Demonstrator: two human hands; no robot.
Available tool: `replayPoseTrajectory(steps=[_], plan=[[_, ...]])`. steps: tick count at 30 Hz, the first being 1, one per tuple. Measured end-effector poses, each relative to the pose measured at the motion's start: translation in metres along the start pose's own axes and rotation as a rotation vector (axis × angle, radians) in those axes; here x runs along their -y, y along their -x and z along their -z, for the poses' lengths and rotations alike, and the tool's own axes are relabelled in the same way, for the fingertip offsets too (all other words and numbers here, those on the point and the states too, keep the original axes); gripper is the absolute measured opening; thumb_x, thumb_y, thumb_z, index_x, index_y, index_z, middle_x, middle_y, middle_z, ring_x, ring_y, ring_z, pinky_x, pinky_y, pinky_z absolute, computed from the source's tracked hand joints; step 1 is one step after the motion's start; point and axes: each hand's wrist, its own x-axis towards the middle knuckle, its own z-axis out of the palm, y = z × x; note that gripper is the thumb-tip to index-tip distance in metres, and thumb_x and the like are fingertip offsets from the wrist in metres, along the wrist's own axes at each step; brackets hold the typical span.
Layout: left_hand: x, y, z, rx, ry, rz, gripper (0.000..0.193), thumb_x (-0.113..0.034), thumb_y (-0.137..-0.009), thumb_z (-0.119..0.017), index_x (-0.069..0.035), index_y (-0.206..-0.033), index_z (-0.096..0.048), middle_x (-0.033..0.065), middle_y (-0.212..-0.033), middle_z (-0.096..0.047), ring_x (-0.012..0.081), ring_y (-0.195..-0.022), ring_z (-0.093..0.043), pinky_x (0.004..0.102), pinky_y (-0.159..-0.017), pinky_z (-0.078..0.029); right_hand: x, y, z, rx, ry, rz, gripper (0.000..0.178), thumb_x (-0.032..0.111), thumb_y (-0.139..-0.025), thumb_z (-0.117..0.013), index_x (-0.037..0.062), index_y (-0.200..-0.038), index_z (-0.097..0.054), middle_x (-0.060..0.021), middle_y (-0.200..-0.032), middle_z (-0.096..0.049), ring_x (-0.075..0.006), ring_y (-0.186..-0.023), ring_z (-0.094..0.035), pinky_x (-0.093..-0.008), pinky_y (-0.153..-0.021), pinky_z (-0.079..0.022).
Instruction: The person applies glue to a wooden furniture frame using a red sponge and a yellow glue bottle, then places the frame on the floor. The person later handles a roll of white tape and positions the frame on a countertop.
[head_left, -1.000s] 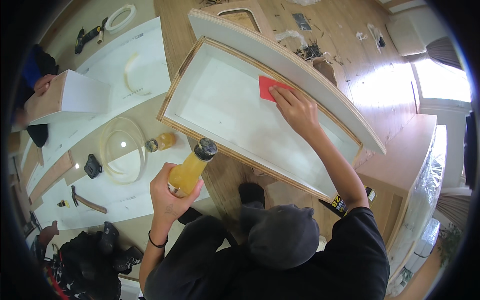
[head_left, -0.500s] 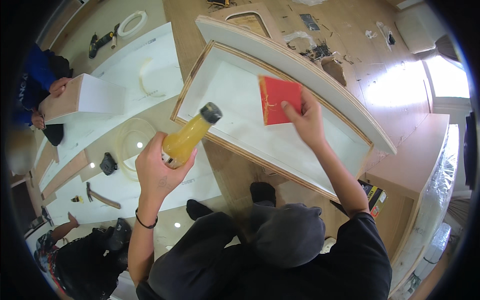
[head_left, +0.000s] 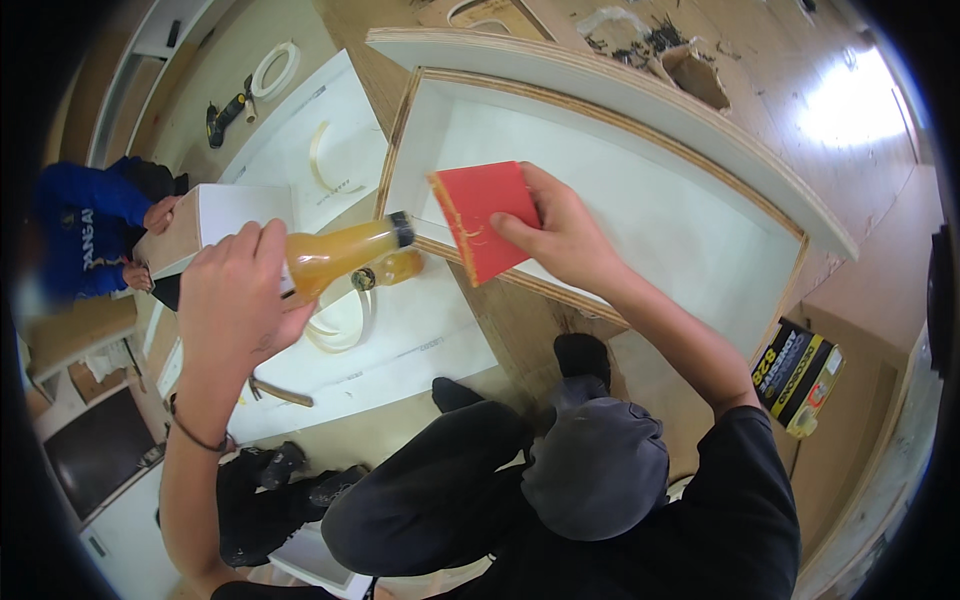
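Wood floor (head_left: 525,325) below, hands (head_left: 235,290) (head_left: 562,235) grip a bottle (head_left: 345,252) (left) and red card (head_left: 487,205) (right).

The floor (head_left: 525,335) bears a drill (head_left: 230,120) and a white panel (head_left: 440,385) that carries a yellow bottle (head_left: 402,267) and a hammer (head_left: 285,394).

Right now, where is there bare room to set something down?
Inside the plywood-edged box, right of the red card; also the white board right of the hammer. Crowded: between card and the bottle in the left hand, close in view.
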Motion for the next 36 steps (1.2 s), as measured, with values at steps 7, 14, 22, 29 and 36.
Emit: replayPoseTrajectory(steps=[7,14,22,29,36], plan=[[0.004,-0.022,0.053,0.195,-0.261,-0.108,0.052,-0.024,-0.056,-0.085,-0.003,-0.094,-0.057,0.0118,-0.083,-0.06,0.0287,-0.073,-0.063,0.0371,-0.066,-0.051,0.002,-0.003,-0.032,0.039,-0.039,-0.014,0.025,0.014,-0.089,-0.063,-0.0026,-0.104,-0.053,-0.0138,-0.082,-0.063,-0.0187,-0.073,-0.058,-0.036,-0.068,-0.048],[0.008,-0.017,0.062,0.203,-0.212,-0.088,0.051,-0.024,-0.057,-0.084,-0.003,-0.093,-0.056,0.0129,-0.08,-0.06,0.0308,-0.073,-0.063,0.0382,-0.063,-0.05,0.008,-0.004,-0.053,0.102,-0.159,0.002,0.026,0.017,-0.09,-0.061,-0.002,-0.106,-0.053,-0.0166,-0.085,-0.065,-0.0233,-0.075,-0.062,-0.0384,-0.07,-0.049],[0.018,-0.002,0.054,0.139,-0.183,-0.008,0.048,-0.025,-0.063,-0.081,-0.002,-0.095,-0.055,0.0131,-0.082,-0.061,0.0325,-0.074,-0.063,0.0391,-0.062,-0.05,0.013,-0.005,-0.057,0.118,-0.121,0.014,0.026,0.017,-0.089,-0.062,-0.0021,-0.104,-0.053,-0.0175,-0.084,-0.065,-0.0234,-0.072,-0.061,-0.0385,-0.069,-0.049],[0.02,0.004,0.051,0.13,-0.173,-0.004,0.046,-0.025,-0.065,-0.081,-0.002,-0.094,-0.054,0.0133,-0.083,-0.062,0.0333,-0.074,-0.063,0.0401,-0.063,-0.05,0.018,-0.006,-0.056,0.121,-0.166,0.03,0.03,0.017,-0.083,-0.064,-0.0049,-0.1,-0.052,-0.0259,-0.087,-0.066,-0.0388,-0.081,-0.066,-0.0451,-0.074,-0.051],[0.02,0.008,0.06,0.156,-0.191,0.044,0.043,-0.024,-0.066,-0.08,-0.004,-0.091,-0.051,0.0133,-0.084,-0.062,0.0344,-0.075,-0.063,0.0406,-0.062,-0.05,0.025,-0.003,-0.058,0.165,-0.191,0.031,0.029,0.017,-0.084,-0.063,-0.0042,-0.1,-0.053,-0.0247,-0.087,-0.066,-0.037,-0.08,-0.066,-0.0449,-0.073,-0.051]])
